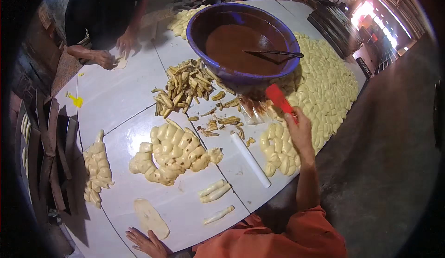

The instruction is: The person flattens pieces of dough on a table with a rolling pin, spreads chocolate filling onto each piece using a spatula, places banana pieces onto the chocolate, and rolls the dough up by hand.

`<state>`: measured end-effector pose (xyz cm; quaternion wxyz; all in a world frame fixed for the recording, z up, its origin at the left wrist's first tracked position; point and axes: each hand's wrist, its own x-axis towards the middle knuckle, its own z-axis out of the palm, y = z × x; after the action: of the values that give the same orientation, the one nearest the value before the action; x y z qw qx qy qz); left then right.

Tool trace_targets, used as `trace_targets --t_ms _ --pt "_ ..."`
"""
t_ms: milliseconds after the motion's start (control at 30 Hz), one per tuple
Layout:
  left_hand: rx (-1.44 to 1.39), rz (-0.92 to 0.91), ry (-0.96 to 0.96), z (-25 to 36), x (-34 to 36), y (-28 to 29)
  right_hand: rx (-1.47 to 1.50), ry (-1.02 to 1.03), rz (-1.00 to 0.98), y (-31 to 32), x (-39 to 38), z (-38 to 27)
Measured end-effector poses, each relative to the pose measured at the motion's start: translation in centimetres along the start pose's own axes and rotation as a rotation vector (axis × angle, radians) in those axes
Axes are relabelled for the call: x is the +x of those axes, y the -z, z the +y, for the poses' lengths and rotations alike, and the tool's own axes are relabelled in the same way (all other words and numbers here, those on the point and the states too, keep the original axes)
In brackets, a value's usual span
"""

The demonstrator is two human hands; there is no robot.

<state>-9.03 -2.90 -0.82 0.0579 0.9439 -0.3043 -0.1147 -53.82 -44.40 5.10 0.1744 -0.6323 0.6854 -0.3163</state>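
Observation:
My right hand (299,130) grips a red flat-bladed tool (277,96) above a crumpled clear plastic bag (250,110) smeared brown, below a purple tub (199,40) of brown mixture with a dark utensil (271,53) in it. My left hand (146,242) rests open at the near table edge, beside a flat oval of dough (149,216). A white rolling rod (250,158) lies to the right of short dough rolls (213,191). Pale dough pieces (176,151) lie clustered mid-table and at right (324,96). A heap of peeled banana pieces (181,86) sits left of the tub.
Another person (102,12) works dough at the back left of the white table (116,100); a second stands behind the tub. Dark metal trays (48,156) are stacked at the left, with more (329,31) at the back right. Yellow smears (76,100) mark the tabletop.

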Motion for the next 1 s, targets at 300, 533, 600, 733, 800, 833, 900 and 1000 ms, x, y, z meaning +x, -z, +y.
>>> trace_targets --t_ms 300,533,600,733,800,833,900,1000 --pt "-0.035 0.061 0.046 0.4 -0.6 -0.8 -0.279 0.336 -0.024 4.2 12.5 -10.2" --pt "-0.042 0.056 0.078 0.5 -0.5 -1.0 -0.628 0.567 -0.45 -3.9 20.6 -9.6" --pt "-0.046 0.074 0.085 0.6 -0.5 -1.0 -0.534 0.572 -0.5 -4.7 21.0 -10.0" --pt "-0.049 0.085 0.082 0.5 -0.3 -1.6 -0.31 0.489 -0.603 -3.1 22.5 -9.5" --pt "-0.006 0.087 0.078 0.1 -0.4 -1.3 -0.189 0.249 -0.747 -2.1 22.6 -10.9" --pt "-0.005 0.089 0.087 0.0 -0.3 -1.3 -0.187 0.255 -0.753 -2.5 23.1 -10.6" --pt "-0.003 0.081 0.094 -0.1 -0.2 -1.5 -0.062 0.214 -0.834 -3.1 24.2 -9.0" --pt "-0.025 0.063 0.1 1.0 0.1 -1.0 -0.018 0.14 -0.84 -3.2 25.0 -7.7"
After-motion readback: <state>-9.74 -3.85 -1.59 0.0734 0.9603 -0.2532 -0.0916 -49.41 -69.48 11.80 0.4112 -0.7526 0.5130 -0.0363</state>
